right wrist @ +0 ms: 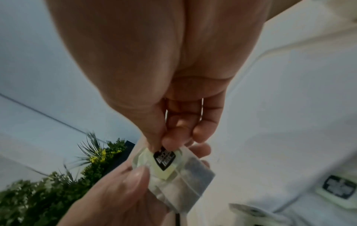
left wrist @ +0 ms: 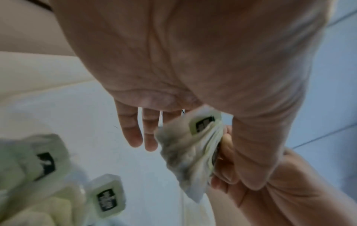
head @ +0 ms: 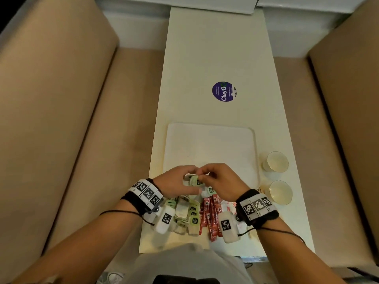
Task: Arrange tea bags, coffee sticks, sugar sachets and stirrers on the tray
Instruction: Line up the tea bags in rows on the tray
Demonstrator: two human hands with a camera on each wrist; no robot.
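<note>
Tea bags (head: 193,181) pinched between left hand (head: 174,184) and right hand (head: 220,181); tag print illegible.

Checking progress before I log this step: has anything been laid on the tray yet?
No. In the head view the tray is bare, and the tea bags are still held between the left hand and right hand.

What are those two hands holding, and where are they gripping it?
A small stack of tea bags. The left hand holds the bags' bodies; the right hand pinches the green paper tag on top.
</note>
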